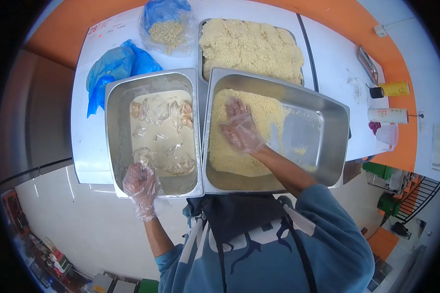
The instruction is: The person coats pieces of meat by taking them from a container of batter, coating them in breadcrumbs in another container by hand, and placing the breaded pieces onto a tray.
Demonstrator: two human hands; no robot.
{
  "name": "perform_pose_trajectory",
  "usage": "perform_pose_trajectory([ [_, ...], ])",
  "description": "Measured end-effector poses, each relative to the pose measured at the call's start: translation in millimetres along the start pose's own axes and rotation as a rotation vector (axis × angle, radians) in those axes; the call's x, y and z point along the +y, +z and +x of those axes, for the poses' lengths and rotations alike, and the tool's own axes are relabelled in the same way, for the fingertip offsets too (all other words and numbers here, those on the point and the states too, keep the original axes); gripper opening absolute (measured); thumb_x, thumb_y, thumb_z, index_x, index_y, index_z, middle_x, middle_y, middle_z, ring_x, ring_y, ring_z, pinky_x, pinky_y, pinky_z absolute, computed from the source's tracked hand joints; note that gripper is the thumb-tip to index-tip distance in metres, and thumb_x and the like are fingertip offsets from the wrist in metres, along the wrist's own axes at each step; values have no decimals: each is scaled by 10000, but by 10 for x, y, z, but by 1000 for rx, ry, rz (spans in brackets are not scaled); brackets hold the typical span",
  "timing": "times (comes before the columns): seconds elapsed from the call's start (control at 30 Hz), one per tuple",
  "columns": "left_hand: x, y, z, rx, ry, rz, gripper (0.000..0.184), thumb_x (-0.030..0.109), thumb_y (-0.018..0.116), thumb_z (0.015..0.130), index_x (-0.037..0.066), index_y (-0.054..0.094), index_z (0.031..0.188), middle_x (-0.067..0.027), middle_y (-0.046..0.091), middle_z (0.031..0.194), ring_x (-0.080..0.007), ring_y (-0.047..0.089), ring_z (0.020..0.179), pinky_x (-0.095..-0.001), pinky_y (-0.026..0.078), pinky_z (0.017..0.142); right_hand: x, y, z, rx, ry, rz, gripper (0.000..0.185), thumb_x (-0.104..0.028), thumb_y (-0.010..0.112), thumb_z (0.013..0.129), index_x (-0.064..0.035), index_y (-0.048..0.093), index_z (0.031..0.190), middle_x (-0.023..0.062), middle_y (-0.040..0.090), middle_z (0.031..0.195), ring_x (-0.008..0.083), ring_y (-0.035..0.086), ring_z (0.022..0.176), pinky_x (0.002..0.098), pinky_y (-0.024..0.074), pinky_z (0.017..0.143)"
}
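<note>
My left hand (140, 183), in a clear plastic glove, is at the near-left side of a metal pan (116, 146) of pale batter (156, 139). Its fingers are curled closed on a batter-coated chicken piece (143, 155), partly hidden by the glove. Other chicken pieces (180, 165) lie half sunk in the batter. My right hand (242, 128), also gloved, is open over the yellowish crumbs (264, 105) in the second metal pan (335, 132). Its fingers are spread, slightly blurred, and hold nothing I can see.
Behind the pans, a tray (201, 61) holds heaped crumb-coated pieces (252, 46). A blue bag (113, 68) and an open bag of pale crumbs (167, 33) lie at the back left. Yellow (395, 89) and white (388, 115) rolls are at the far right.
</note>
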State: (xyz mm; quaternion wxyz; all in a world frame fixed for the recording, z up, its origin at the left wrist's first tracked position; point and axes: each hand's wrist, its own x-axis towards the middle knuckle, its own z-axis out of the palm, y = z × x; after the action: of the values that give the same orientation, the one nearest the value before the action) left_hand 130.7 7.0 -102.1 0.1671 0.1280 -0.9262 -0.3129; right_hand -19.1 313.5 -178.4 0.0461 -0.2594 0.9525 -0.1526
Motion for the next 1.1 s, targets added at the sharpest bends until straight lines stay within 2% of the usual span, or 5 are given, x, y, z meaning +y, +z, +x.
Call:
perform_pose_trajectory([
  [0.4, 54, -18, 24, 40, 73, 26, 178, 6, 687, 690, 34, 602, 844, -131, 560, 746, -326, 569, 636, -405, 460, 567, 41, 12, -53, 32, 23, -164, 709, -373, 429, 949, 14, 206, 1499, 237, 203, 1554, 369, 150, 1456, 508, 63, 1173],
  [0.6, -11, 25, -17, 51, 15, 16, 155, 6, 682, 710, 31, 598, 837, -135, 560, 747, -336, 568, 630, -403, 459, 568, 294, -53, 118, 190, -127, 18, 690, -279, 469, 929, -14, 197, 1506, 158, 234, 1565, 317, 248, 1430, 439, 222, 1150],
  [0.8, 90, -39, 29, 30, 37, -6, 162, 18, 696, 704, 40, 600, 833, -128, 558, 741, -327, 569, 632, -401, 457, 565, 1050, 69, 630, -212, -19, 470, 524, -238, 590, 847, 29, 512, 1291, 240, 554, 1287, 353, 572, 1127, 400, 480, 908],
  [0.9, 65, -28, 19, 24, 36, -8, 166, 19, 699, 699, 46, 601, 829, -129, 554, 738, -327, 569, 635, -405, 456, 566, 914, -420, 818, -398, -198, 284, 469, -257, 632, 814, 41, 586, 1174, 271, 623, 1117, 388, 620, 1008, 428, 490, 874],
  [1.1, 25, -12, -7, 61, 43, -60, 175, 11, 695, 694, 39, 607, 843, -131, 566, 754, -339, 576, 648, -411, 467, 576, 765, -657, 805, -720, -116, 212, 584, -272, 780, 709, -62, 612, 1226, 198, 620, 1159, 342, 591, 1088, 389, 453, 983],
])
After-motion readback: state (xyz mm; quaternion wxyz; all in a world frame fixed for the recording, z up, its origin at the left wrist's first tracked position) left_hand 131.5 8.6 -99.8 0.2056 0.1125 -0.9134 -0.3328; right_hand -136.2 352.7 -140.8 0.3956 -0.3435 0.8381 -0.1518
